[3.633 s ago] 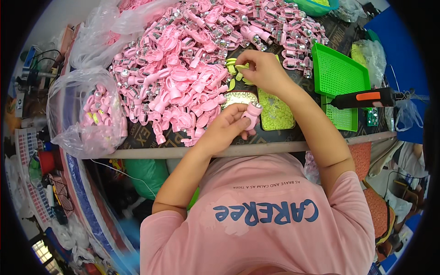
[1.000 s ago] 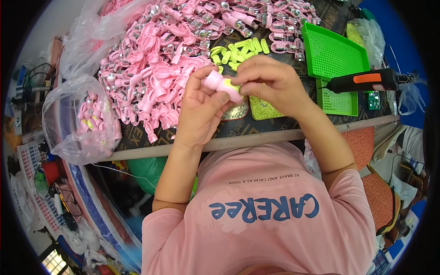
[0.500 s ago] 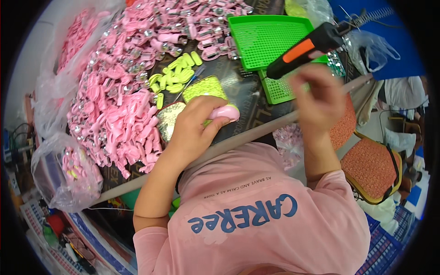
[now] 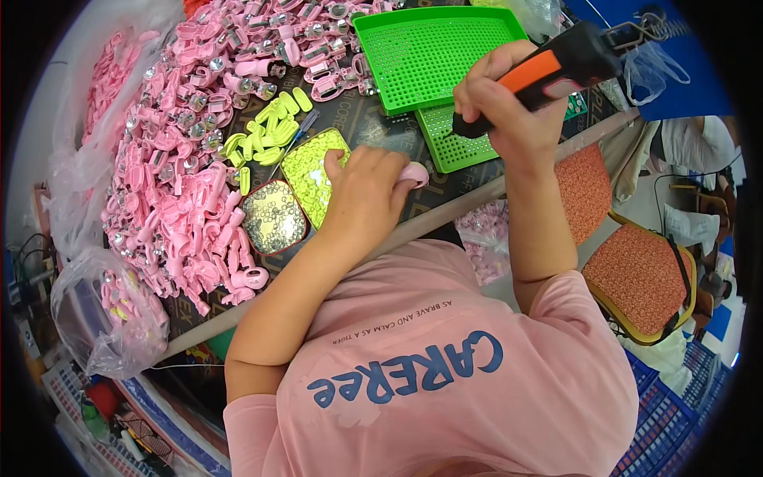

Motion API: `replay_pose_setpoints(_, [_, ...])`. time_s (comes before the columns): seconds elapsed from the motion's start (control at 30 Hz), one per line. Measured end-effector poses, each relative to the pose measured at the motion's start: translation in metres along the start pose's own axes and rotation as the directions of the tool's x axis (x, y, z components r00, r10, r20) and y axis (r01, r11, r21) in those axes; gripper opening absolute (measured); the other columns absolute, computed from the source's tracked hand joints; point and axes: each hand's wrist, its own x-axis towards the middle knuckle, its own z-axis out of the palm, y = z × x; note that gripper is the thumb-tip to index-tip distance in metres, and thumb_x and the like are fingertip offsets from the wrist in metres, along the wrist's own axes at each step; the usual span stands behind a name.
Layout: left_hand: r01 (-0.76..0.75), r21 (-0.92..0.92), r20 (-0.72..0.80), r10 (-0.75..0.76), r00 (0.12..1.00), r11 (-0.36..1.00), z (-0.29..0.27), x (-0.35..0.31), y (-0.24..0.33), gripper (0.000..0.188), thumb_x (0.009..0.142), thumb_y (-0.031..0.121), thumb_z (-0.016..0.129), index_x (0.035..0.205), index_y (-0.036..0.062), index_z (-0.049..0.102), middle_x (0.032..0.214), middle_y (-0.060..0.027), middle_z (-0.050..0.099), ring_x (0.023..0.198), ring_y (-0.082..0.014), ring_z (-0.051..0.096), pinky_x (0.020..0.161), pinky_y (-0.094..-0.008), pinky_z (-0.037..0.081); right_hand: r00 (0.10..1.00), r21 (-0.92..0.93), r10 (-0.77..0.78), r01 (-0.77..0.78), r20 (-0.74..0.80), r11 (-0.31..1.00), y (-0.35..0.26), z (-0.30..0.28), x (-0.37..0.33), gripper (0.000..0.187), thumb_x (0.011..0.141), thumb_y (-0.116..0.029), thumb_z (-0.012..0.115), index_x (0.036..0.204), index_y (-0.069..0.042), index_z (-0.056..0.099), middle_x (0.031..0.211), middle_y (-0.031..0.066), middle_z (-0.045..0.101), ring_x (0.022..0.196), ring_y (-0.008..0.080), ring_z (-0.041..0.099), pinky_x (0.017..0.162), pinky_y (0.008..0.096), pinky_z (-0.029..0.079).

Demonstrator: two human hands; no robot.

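My left hand (image 4: 364, 184) is closed around a small pink plastic part (image 4: 414, 175), whose rounded end sticks out past the fingertips near the table edge. Beneath that hand lies a tin of small yellow-green pieces (image 4: 306, 171). A second tin, full of small shiny metal bits (image 4: 273, 215), sits to its left. My right hand (image 4: 509, 103) grips the black and orange handle of an electric screwdriver (image 4: 548, 71), which hangs from a coiled spring. Its bit end is not visible. Behind the tins are loose yellow-green caps (image 4: 270, 131) and a thin screwdriver (image 4: 300, 132).
A large heap of pink parts (image 4: 171, 171) covers the table's left and back. Two green perforated trays (image 4: 437, 60) stand stacked at the back right. A clear plastic bag (image 4: 111, 306) hangs at the left edge. Orange-seated chairs (image 4: 636, 282) stand to the right.
My right hand has risen to the electric screwdriver's handle and closed on it. My left hand has shifted right with the pink part, uncovering more of the metal-bits tin.
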Motion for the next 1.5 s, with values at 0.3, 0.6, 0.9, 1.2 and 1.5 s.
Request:
replay_pose_setpoints(0.3, [0.152,-0.064,0.110,-0.145,0.983,0.986,-0.002,0.002,-0.004,0.022,0.084,0.024,0.080,0.102,0.0136,0.073,0.090,-0.0027,0.067,0.094,-0.0242,0.063,0.097,-0.0491,0.031,0.993,-0.325,-0.047,0.008,-0.113,0.946,0.024,0.006,-0.003,0.024,0.081,0.010,0.076,0.096,0.000,0.061,0.077,0.0080,0.067,0.062,0.0141,0.065,0.056,0.0268,0.053])
replay_pose_setpoints(0.6, [0.160,-0.056,0.091,-0.155,0.984,0.985,-0.004,0.002,-0.001,0.018,0.085,0.025,0.079,0.096,0.0125,0.074,0.087,-0.0044,0.068,0.095,-0.0267,0.066,0.111,-0.0701,0.022,0.994,-0.303,-0.039,0.006,-0.101,0.953,0.026,0.007,-0.007,0.020,0.083,0.009,0.074,0.095,0.001,0.060,0.075,0.0089,0.067,0.060,0.0147,0.064,0.056,0.0278,0.053])
replay_pose_setpoints(0.9, [0.186,-0.070,0.091,-0.179,0.980,0.980,-0.002,0.002,-0.002,0.017,0.086,0.025,0.078,0.097,0.0124,0.074,0.089,-0.0046,0.070,0.096,-0.0269,0.066,0.112,-0.0720,0.019,0.979,0.042,-0.022,0.031,-0.203,0.999,0.000,0.005,0.000,0.013,0.084,0.000,0.080,0.084,0.000,0.068,0.072,0.0059,0.068,0.060,0.0120,0.063,0.057,0.0255,0.049])
replay_pose_setpoints(1.2, [0.194,-0.081,0.079,-0.187,0.979,0.978,-0.001,0.001,-0.001,0.015,0.087,0.024,0.078,0.098,0.0145,0.075,0.090,-0.0016,0.068,0.096,-0.0248,0.064,0.110,-0.0704,0.021,0.994,0.305,0.067,-0.037,-0.087,0.952,-0.005,0.017,-0.031,0.017,0.084,0.008,0.068,0.093,0.000,0.056,0.072,0.0107,0.064,0.057,0.0167,0.061,0.055,0.0315,0.053])
replay_pose_setpoints(1.5, [0.192,-0.093,0.071,-0.186,0.980,0.977,0.000,-0.001,-0.002,0.014,0.086,0.023,0.079,0.095,0.0135,0.075,0.090,-0.0024,0.069,0.096,-0.0256,0.065,0.109,-0.0716,0.022,0.985,0.245,0.125,-0.093,-0.117,0.965,0.001,0.022,-0.036,0.023,0.079,0.006,0.077,0.093,0.000,0.060,0.073,0.0081,0.067,0.059,0.0133,0.063,0.055,0.0273,0.053])
